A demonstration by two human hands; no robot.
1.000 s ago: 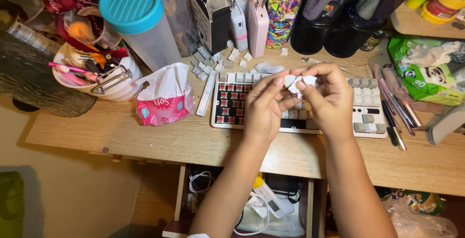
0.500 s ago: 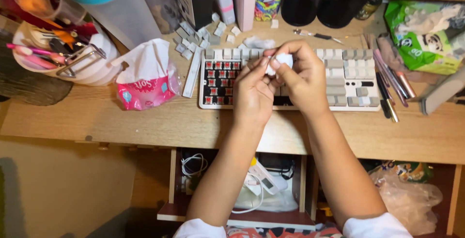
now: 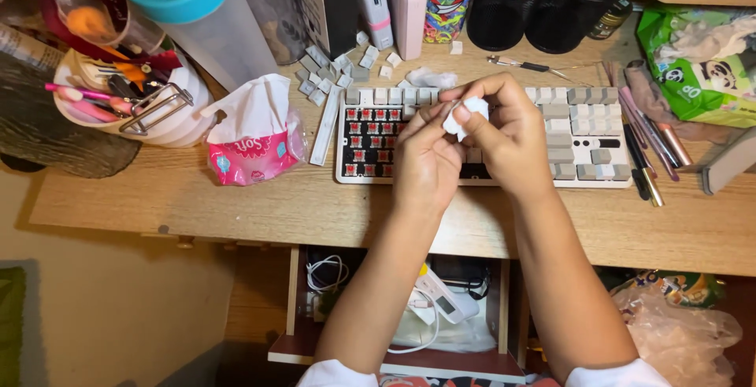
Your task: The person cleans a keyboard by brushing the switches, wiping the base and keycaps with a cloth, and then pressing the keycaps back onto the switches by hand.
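Head view, the only one. Two hands work above one keyboard lying on a wooden desk. The left hand and the right hand meet over the keyboard's middle, and both pinch one small white wad, apparently tissue or cloth, between narrow fingertips; whether a keycap sits inside the wad cannot be told. The keyboard's left block is stripped, its red switches exposed; the right block keeps its grey and white caps. Loose keycaps lie scattered behind the keyboard's left corner, too clustered to count exactly. One long white spacebar cap lies just left of the keyboard. One pink tissue pack sits further left. One teal-lidded container stands behind. Several pens lie right of the keyboard. One drawer stands open below.
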